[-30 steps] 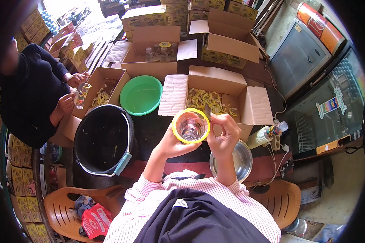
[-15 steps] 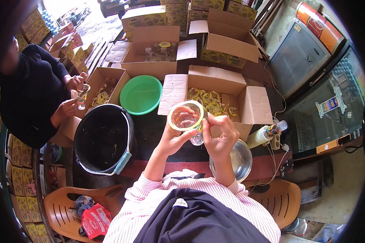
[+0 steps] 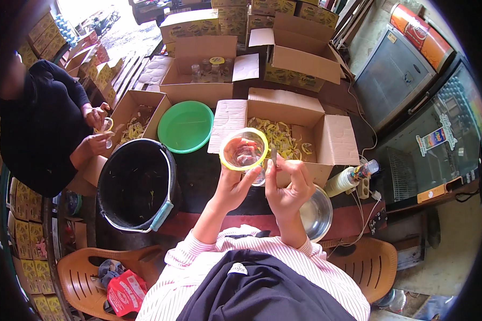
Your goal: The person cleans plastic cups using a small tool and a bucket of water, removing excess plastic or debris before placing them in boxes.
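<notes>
In my left hand (image 3: pixel 232 187) is a clear cup (image 3: pixel 245 152) with a yellow rim, its mouth tilted up toward me and the fingers wrapped round its side. A small thin blade (image 3: pixel 273 154) is pinched upright between the thumb and fingers of my right hand (image 3: pixel 290 184), just beside the cup's rim. Beyond both hands, an open carton (image 3: pixel 286 100) holds many curled yellow strips (image 3: pixel 277 132). A shiny metal bowl (image 3: pixel 320 216) sits partly hidden behind my right wrist.
Left of me stand a black bucket (image 3: pixel 103 198) and a green basin (image 3: pixel 185 126). A co-worker in dark clothes (image 3: pixel 43 123) handles another yellow-rimmed cup (image 3: pixel 108 125). A carton with glasses (image 3: pixel 206 43) lies farther back. Stacked cups (image 3: pixel 344 180) and cables are at right.
The cup in my left hand has shifted slightly up and left. My right hand has drawn a little apart from it, and the blade shows more plainly. The co-worker's hands have moved slightly.
</notes>
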The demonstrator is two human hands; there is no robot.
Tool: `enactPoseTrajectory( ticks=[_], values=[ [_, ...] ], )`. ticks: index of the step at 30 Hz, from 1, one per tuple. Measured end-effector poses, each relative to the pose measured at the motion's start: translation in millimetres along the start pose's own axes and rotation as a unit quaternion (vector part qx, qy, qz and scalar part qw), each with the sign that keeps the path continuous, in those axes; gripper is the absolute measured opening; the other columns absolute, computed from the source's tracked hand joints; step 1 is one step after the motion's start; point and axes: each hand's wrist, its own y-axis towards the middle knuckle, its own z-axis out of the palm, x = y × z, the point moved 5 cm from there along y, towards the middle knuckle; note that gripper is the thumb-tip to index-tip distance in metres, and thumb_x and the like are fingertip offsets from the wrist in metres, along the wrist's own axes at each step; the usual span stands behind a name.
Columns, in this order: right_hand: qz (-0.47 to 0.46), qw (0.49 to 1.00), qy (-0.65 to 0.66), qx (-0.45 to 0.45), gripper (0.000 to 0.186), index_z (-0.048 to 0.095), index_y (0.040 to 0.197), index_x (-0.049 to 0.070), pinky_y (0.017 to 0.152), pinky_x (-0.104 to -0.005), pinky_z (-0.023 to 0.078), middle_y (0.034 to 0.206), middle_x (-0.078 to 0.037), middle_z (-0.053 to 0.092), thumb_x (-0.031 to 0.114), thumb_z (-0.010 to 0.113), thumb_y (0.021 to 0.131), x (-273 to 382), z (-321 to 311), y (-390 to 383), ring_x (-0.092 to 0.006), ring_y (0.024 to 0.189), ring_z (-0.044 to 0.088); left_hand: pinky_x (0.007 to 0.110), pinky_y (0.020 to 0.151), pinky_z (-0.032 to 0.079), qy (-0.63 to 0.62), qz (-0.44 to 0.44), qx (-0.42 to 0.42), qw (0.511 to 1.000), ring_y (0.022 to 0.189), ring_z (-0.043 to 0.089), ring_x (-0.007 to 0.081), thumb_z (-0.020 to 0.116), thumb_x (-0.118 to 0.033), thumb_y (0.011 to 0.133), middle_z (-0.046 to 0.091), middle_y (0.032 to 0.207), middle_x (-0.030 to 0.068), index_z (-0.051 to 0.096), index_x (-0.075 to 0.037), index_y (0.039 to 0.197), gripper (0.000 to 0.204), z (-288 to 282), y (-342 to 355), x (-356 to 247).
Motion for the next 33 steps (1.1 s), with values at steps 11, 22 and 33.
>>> enactPoseTrajectory(
  ticks=[11, 22, 33],
  values=[
    [-0.024, 0.999, -0.014, -0.017, 0.021, 0.062, 0.085, 0.002, 0.054, -0.0254, 0.046, 0.069, -0.008, 0.057, -0.003, 0.068, 0.066, 0.8, 3.0, -3.0, -0.0163, 0.059, 0.058, 0.033, 0.099, 0.027, 0.287, 0.086, 0.019, 0.954, 0.116, 0.038, 0.0235, 0.053, 0.001, 0.081, 0.034, 0.125, 0.0147, 0.02, 0.003, 0.131, 0.06, 4.7, -6.9, -11.8],
    [0.005, 1.0, 0.023, -0.01, 0.02, 0.063, 0.083, 0.002, 0.056, -0.025, 0.048, 0.07, -0.008, 0.06, -0.005, 0.067, 0.064, -12.5, -0.4, 4.9, -0.0169, 0.061, 0.06, 0.034, 0.095, 0.033, 0.252, 0.072, 0.051, 0.964, 0.112, 0.042, 0.0256, 0.059, -0.002, 0.079, 0.036, 0.12, 0.0169, 0.023, 0.005, 0.126, 0.059, 7.5, -1.5, -22.0],
    [0.008, 1.0, 0.014, -0.014, 0.018, 0.063, 0.081, 0.002, 0.055, -0.0252, 0.048, 0.07, -0.009, 0.06, -0.004, 0.068, 0.065, -5.7, -0.1, 0.6, -0.0177, 0.06, 0.061, 0.034, 0.098, 0.029, 0.265, 0.062, 0.033, 0.962, 0.113, 0.041, 0.0238, 0.055, -0.004, 0.083, 0.036, 0.123, 0.0148, 0.032, 0.003, 0.124, 0.048, 8.0, -0.8, -16.2]
  ],
)
